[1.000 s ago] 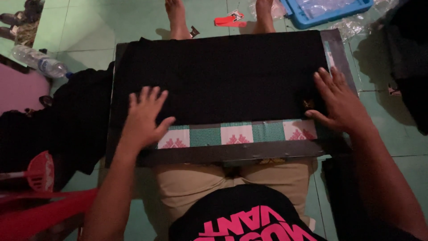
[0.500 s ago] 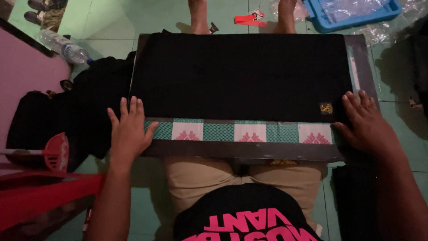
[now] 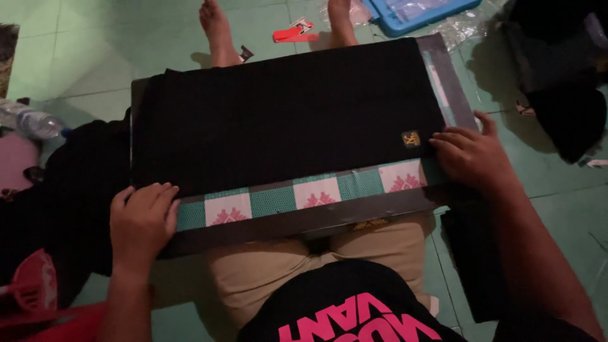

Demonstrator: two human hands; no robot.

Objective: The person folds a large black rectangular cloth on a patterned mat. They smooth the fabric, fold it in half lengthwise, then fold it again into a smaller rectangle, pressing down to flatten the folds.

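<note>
Head view, one entry, person seated on a green tiled floor with a board across the lap.

Item 1: black folded cloth, laid flat on a dark board whose near strip shows green and white patterned squares. A small yellow label sits at the cloth's right near corner.

Item 2: left hand, knuckles curled, fingertips on the near left corner of the cloth and the board edge; grip partly closed, pinching or pressing, cannot tell which.

Item 3: right hand, fingers spread flat on the cloth's right edge just beside the label; grip open, holding nothing.

Change noted: against half a second ago, both hands have moved to the cloth's two near corners, the left from flat on the board to curled at the edge. Judged: smoothing gives way to squaring or taking up the near edge.

Surroundings: plastic bottle at left, red item and blue tray beyond the feet.
</note>
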